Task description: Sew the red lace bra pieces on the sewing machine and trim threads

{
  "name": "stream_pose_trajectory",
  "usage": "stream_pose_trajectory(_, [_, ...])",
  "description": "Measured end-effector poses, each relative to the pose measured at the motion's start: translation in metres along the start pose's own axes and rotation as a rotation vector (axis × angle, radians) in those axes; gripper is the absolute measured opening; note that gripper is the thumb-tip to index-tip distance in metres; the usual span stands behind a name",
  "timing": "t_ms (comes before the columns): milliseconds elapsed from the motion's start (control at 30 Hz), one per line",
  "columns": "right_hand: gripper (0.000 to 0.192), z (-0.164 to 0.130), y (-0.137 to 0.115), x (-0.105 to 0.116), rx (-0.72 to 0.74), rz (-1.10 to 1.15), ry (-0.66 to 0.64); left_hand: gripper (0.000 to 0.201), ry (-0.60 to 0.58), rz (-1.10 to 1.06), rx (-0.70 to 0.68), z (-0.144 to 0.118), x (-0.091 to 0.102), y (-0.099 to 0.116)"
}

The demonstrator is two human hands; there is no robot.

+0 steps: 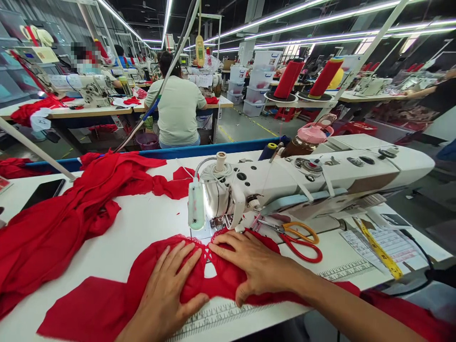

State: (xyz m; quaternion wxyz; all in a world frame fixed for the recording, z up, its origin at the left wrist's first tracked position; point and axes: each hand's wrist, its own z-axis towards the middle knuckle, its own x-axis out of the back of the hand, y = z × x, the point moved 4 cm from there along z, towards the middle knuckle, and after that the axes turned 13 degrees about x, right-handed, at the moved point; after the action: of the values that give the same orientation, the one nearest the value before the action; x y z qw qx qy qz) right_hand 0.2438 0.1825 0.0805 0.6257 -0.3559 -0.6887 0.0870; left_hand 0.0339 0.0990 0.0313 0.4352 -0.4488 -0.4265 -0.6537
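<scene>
A red fabric piece (pixel 217 280) with lace edging and a small cut-out opening lies flat near the table's (pixel 142 223) front edge, its far end under the sewing machine's (pixel 285 185) needle, its near left part spreading toward the front-left corner.

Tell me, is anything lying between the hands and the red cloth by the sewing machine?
Nothing visible does. The left hand and right hand both lie flat on the red cloth, right before the sewing machine. The scissors lie off to the right.
</scene>
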Motion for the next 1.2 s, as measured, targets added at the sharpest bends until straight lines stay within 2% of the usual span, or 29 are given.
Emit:
stream_pose_trajectory(333, [0.109,0.0011,0.0015,0.0004,0.0,0.017,0.01,0.08,-0.03,0.002,0.01,-0.0006,-0.0023,-0.0007])
stream_pose_trajectory(700, [0.109,0.0008,0.0005,0.0018,-0.007,0.013,0.009,0.063,-0.029,0.013,-0.02,0.001,-0.0027,-0.0003])
stream_pose_trajectory(1200, [0.107,0.0005,0.0032,-0.001,0.021,0.004,0.039,0.057,0.035,0.057,-0.075,0.0009,-0.0012,0.002])
